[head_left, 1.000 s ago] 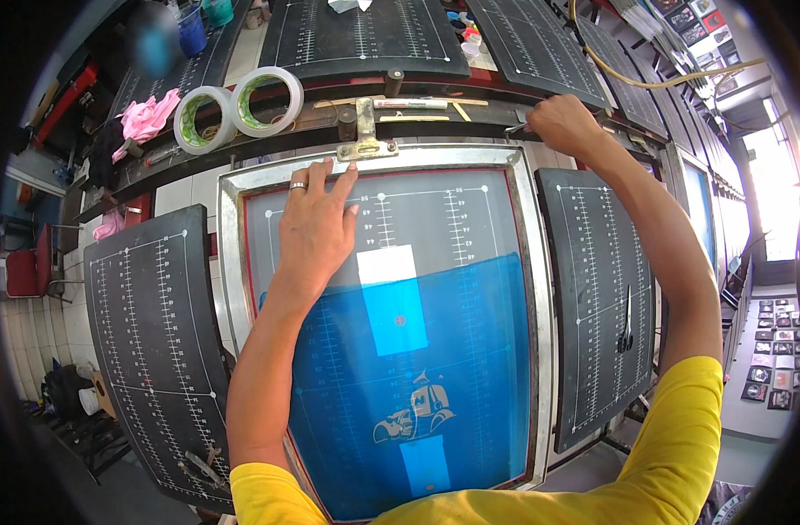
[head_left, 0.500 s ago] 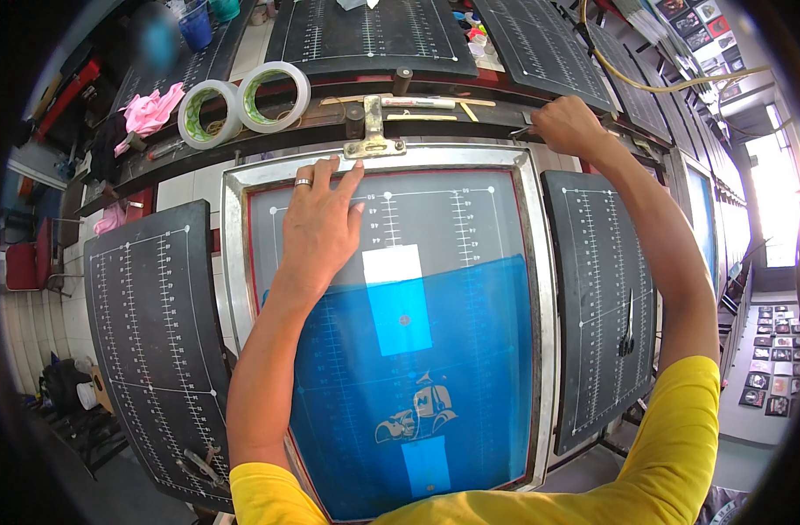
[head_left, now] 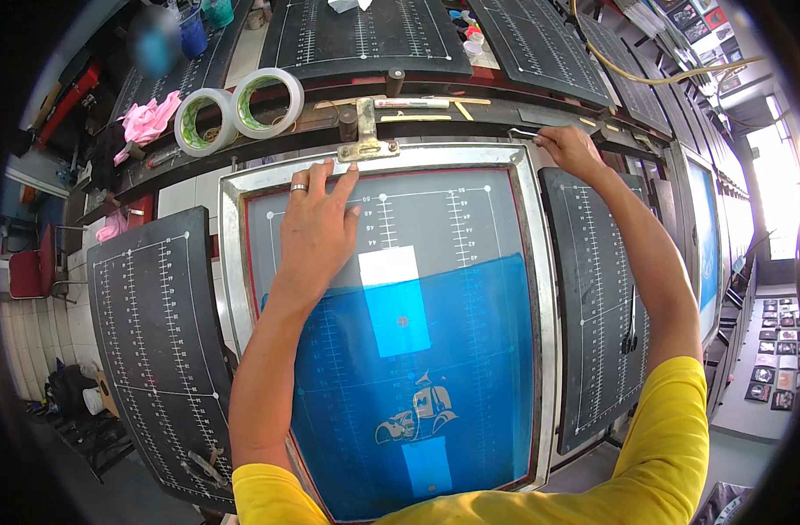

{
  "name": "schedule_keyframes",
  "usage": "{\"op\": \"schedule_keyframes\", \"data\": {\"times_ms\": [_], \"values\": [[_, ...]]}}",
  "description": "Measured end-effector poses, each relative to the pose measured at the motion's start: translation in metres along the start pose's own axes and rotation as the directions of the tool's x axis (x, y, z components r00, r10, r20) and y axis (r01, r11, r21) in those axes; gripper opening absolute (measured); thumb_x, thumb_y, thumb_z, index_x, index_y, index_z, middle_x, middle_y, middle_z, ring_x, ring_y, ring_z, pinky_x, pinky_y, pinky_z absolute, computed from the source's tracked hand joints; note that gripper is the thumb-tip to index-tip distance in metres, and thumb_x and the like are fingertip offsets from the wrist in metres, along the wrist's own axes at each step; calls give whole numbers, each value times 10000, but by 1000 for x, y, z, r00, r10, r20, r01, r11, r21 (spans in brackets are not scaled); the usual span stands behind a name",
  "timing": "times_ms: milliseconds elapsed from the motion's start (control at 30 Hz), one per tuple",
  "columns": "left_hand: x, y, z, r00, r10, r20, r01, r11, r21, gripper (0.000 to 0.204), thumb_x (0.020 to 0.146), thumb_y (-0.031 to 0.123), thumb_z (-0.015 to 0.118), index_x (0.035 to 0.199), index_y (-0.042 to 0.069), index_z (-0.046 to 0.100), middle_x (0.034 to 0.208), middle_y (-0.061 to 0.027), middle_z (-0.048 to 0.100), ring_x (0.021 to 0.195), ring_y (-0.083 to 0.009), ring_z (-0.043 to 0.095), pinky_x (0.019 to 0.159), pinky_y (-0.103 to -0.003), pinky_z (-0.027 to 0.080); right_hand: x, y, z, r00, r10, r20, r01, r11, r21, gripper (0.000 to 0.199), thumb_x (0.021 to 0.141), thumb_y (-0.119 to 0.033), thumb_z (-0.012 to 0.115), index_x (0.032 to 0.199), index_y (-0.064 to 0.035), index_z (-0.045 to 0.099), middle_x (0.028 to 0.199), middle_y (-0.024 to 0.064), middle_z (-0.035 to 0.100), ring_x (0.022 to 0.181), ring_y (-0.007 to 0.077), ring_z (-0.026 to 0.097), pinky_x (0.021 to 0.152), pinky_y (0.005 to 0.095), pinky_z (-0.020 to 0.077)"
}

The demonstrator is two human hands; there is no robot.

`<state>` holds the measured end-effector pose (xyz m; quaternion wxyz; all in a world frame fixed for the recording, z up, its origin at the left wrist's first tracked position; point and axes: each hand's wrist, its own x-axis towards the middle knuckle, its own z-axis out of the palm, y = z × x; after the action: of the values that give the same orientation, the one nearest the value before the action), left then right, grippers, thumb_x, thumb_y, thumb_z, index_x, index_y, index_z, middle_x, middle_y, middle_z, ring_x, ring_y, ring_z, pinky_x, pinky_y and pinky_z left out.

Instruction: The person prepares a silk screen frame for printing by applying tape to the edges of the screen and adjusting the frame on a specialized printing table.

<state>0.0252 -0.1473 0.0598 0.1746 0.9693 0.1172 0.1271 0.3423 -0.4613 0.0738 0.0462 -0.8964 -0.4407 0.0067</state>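
Screen [head_left: 496, 367], smooth and mostly blue in a rectangular metal frame [head_left: 542, 306], lies mid-view, near edge hidden by the shirt [head_left: 540, 506]. Left hand [head_left: 319, 220], fingers spread, touches the frame's far side; right hand [head_left: 576, 152] grips a slim metallic tool [head_left: 523, 132] near the corner, its type unclear.

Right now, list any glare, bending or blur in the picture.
In the head view, the window or doorway at right is washed out white; in the head view, the black board at left has a bowed outer edge; in the head view, a patch at upper left is smeared, while the blue screen and left fingers look fairly crisp.
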Motion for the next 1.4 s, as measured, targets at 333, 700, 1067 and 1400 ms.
{"op": "schedule_keyframes", "data": {"times_ms": [333, 700, 1067, 1400], "values": [[0, 1, 3, 1000, 19, -20, -19, 1000, -15, 496, 852, 151, 684, 1336, 148, 577, 1352, -113, 497, 1256, -333, 458, 958, -451, 533, -1, -9, -12, 979, 164, 120, -173, 983, 66, 224, 945, -255, 581, 952, -54, 682, 863, 196, 677, 890, 405, 636, 763, 507, 483], [0, 3, 5, 998, 16, -60, -16, 1000, -5, 498, 821, 136, 724, 1304, 120, 603, 1318, -135, 528, 1222, -334, 491, 993, -406, 499, 14, -18, -39, 985, -112, 133, 161, 878, -450, 193, 914, -235, 609, 875, -77, 713, 776, 165, 693, 777, 364, 683, 715, 484, 524], [1, -1, 6, 999, 34, -28, -33, 999, 20, 481, 864, 176, 682, 1333, 143, 584, 1345, -123, 507, 1250, -325, 465, 964, -420, 545, 50, -60, -57, 924, -160, 348, 367, 632, -682, 183, 855, -194, 664, 714, -87, 713, 720, 124, 692, 741, 314, 695, 638, 418, 531], [0, 0, 2, 1000, -3, -8, 3, 1000, -4, 483, 859, 169, 683, 1332, 153, 585, 1340, -114, 507, 1251, -325, 467, 960, -434, 542, 45, -47, -54, 939, -207, 274, 327, 782, -530, 189, 889, -221, 634, 819, -71, 725, 752, 133, 705, 759, 331, 698, 658, 456, 530]]}}
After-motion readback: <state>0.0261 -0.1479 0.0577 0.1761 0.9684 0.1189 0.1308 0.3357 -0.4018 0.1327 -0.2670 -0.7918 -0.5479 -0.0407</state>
